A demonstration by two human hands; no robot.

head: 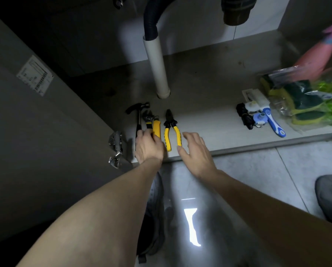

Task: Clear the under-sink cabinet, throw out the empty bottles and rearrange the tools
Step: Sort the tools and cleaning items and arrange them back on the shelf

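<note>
Now your left hand (148, 146) grips the yellow-handled adjustable wrench (151, 123) on the grey cabinet floor (209, 105), steel claw hammer (139, 117) at its nine o'clock, yellow-and-black pliers (171, 130) at three, beside which your right hand (196, 151) hovers with fingers spread.

I am crouched at an open under-sink cabinet in a home kitchen or utility area: a white drain pipe (157, 66) with a dark corrugated hose (151, 18) fitted into its top drops to the cabinet floor (209, 83). Just in front of the pipe lie household tools, a hammer (139, 112) and yellow-handled pliers (171, 130); well to its right sit bagged scouring sponges (296, 99), a blue-handled brush (273, 120) and pink rubber gloves (315, 56). Pale floor tiles (257, 170) run in front of the cabinet, whose open door (36, 132) stands left of the pipe.
</note>
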